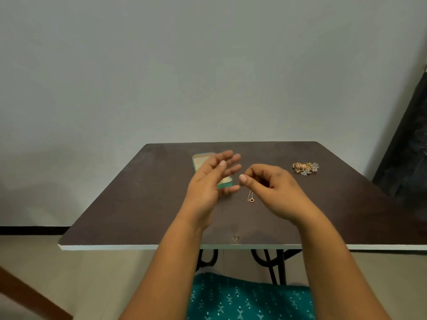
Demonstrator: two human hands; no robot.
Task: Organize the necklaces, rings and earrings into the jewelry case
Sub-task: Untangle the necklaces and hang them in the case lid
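Dangling necklace (pixel 251 197) between hands

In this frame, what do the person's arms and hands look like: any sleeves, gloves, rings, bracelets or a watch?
Both forearms are bare up to the bottom edge of the picture, with no sleeves in view. The left hand and right hand wear no gloves, and no ring, bracelet or watch shows on the fingers or wrists. Fingernails are short and unpainted. Below the arms lies teal fabric with a small pale print.

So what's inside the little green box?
The green box lies open on the table, showing a pale lining. The left hand covers most of it, so any jewelry inside cannot be seen.
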